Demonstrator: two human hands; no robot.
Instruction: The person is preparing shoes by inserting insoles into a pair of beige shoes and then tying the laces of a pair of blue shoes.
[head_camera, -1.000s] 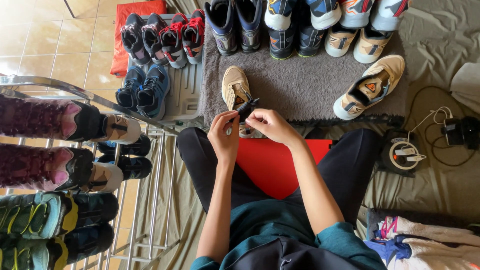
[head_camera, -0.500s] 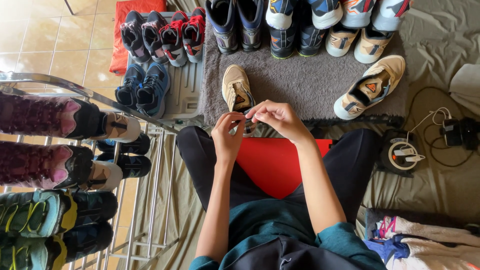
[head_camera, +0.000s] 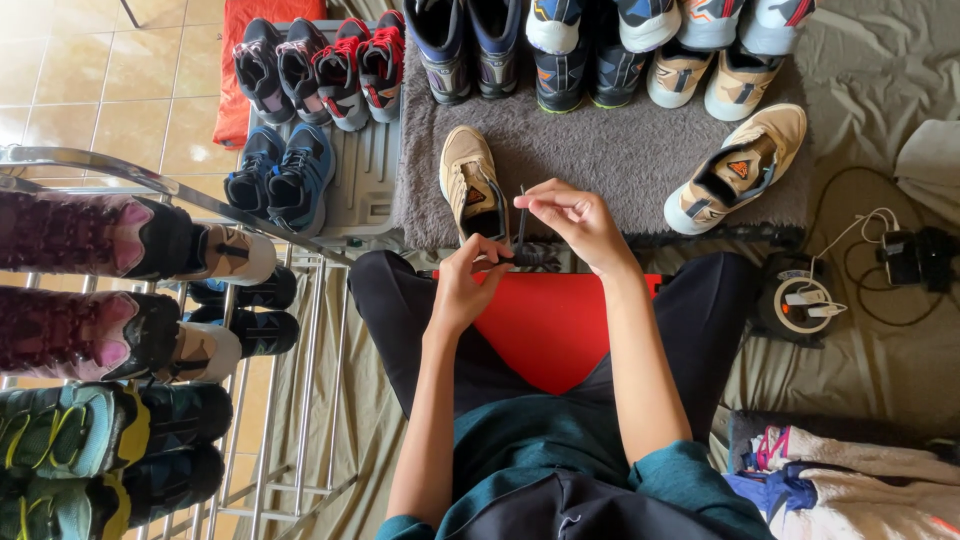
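A tan sneaker (head_camera: 468, 178) stands on a grey mat (head_camera: 590, 150) just past my knees, toe pointing away. My left hand (head_camera: 470, 280) pinches a dark shoelace (head_camera: 521, 215) at the sneaker's heel end. My right hand (head_camera: 572, 215) grips the same lace higher up and holds it taut above the shoe. The matching tan sneaker (head_camera: 738, 168) lies tilted on the mat's right side. A red cushion (head_camera: 545, 325) rests between my legs.
Rows of sneakers line the far edge of the mat (head_camera: 620, 40) and a grey tray (head_camera: 360, 180) at left. A metal shoe rack (head_camera: 130, 330) with boots fills the left. A coiled cable and charger (head_camera: 805, 300) lie at right, folded clothes (head_camera: 850, 480) at lower right.
My right hand has lifted up and to the right, pulling the lace upward. My left hand has dropped slightly toward the sneaker's heel.
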